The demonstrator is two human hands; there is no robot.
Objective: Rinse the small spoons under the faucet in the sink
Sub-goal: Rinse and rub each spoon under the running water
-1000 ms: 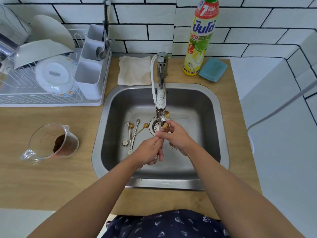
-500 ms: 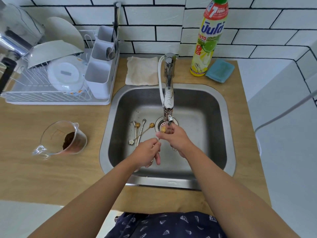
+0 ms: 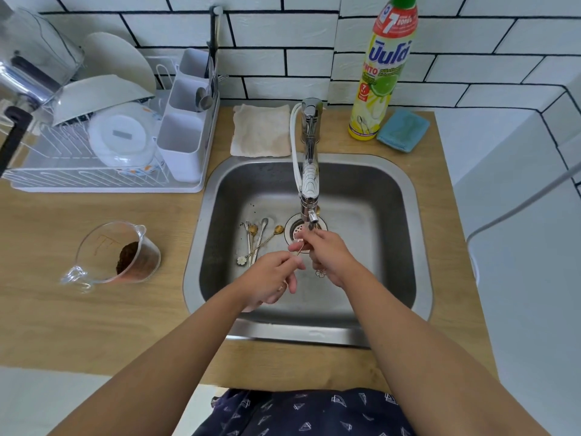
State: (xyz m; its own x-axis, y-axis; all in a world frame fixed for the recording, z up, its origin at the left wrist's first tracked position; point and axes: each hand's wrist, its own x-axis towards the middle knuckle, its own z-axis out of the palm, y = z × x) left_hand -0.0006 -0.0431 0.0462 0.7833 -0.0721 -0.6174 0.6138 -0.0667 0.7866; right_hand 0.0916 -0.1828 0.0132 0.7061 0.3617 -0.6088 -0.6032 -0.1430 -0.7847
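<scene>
Over the steel sink (image 3: 421, 247), just below the faucet (image 3: 309, 180) outlet, both hands hold one small gold spoon (image 3: 300, 250). My left hand (image 3: 272, 276) pinches its handle end. My right hand (image 3: 328, 254) has its fingers closed over the bowl end, which is hidden. Several more small spoons (image 3: 262, 234), gold and silver with flower-shaped ends, lie on the sink floor left of the drain (image 3: 294, 229). A flower end (image 3: 320, 273) shows under my right hand; I cannot tell whether that spoon is held or lying there. Another gold bowl (image 3: 318, 210) peeks out behind the faucet.
A white dish rack (image 3: 94, 179) with bowls and a cutlery holder (image 3: 185, 143) stands at the left. A glass measuring cup (image 3: 119, 253) with brown powder sits on the wooden counter. Behind the sink are a cloth (image 3: 261, 130), a dish soap bottle (image 3: 383, 73) and a blue sponge (image 3: 402, 130).
My right fingers have closed over the spoon's gold bowl, which showed under the faucet before. Both hands stay in place under the outlet; the view has shifted slightly.
</scene>
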